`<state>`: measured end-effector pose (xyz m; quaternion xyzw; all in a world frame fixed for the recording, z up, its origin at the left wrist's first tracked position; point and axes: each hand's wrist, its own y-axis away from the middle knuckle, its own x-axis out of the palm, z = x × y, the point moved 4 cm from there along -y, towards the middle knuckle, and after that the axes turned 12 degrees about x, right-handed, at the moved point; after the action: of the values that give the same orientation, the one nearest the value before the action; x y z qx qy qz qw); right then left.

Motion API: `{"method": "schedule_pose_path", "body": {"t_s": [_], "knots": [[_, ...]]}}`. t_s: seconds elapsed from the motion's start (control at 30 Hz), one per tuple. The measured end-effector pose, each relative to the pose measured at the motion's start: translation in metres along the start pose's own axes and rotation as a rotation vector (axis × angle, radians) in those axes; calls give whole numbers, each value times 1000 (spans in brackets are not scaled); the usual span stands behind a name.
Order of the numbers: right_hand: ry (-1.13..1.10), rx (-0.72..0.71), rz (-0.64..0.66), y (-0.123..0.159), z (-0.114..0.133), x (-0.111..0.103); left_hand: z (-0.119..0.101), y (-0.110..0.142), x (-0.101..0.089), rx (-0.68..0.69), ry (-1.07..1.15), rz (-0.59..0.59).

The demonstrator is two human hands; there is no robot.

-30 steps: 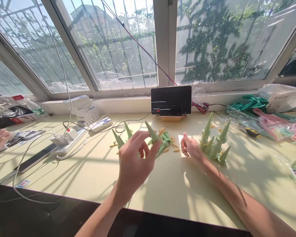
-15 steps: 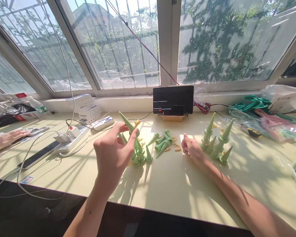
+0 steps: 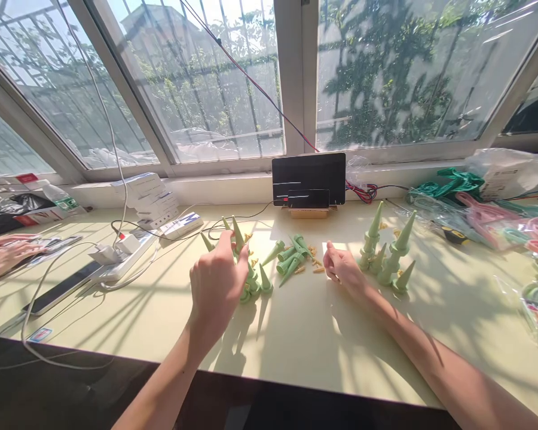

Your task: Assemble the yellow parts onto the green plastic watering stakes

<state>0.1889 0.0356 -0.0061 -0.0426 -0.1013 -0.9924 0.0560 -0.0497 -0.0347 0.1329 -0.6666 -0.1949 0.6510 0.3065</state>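
Note:
My left hand pinches a green plastic cone with its tip pointing up, above a cluster of standing green cones. Whether its base touches the pieces below is hidden by the fingers. My right hand rests on the table with its fingers curled closed; what they hold, if anything, is hidden. Between the hands lies a pile of loose green cones with small yellow pegs beside it. Right of my right hand stand stacked green cones with yellow pegs sticking out.
A tablet on a stand is at the back by the window. At left are a power strip, cables, a phone and another person's hand. Plastic bags with pink and green pieces lie at right.
My left hand has moved down and slightly right, bringing the cone from a tilt to nearly upright over the left cluster. My right hand stays closed on the table. The view has shifted slightly.

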Motion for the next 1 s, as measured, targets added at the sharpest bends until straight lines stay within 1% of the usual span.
{"method": "schedule_pose_path", "body": {"t_s": [0.1,0.2,0.37,0.5,0.77,0.9,1.0], "knots": [[8,-3,-1,2,2,1,0,4,6,15,-1,26],[21,1,3,3,3,2,-2,5,8,14,-7,55],[29,17,5,3,2,1,-5,4,8,1,-10,100],[25,18,16,3,1,2,-6,5,9,50,35,108],[45,25,1,3,0,2,-7,4,7,69,-34,158],[43,18,5,2,-1,1,-7,3,7,69,-23,143],[34,7,5,1,-2,1,-6,2,6,71,-9,93]]}}
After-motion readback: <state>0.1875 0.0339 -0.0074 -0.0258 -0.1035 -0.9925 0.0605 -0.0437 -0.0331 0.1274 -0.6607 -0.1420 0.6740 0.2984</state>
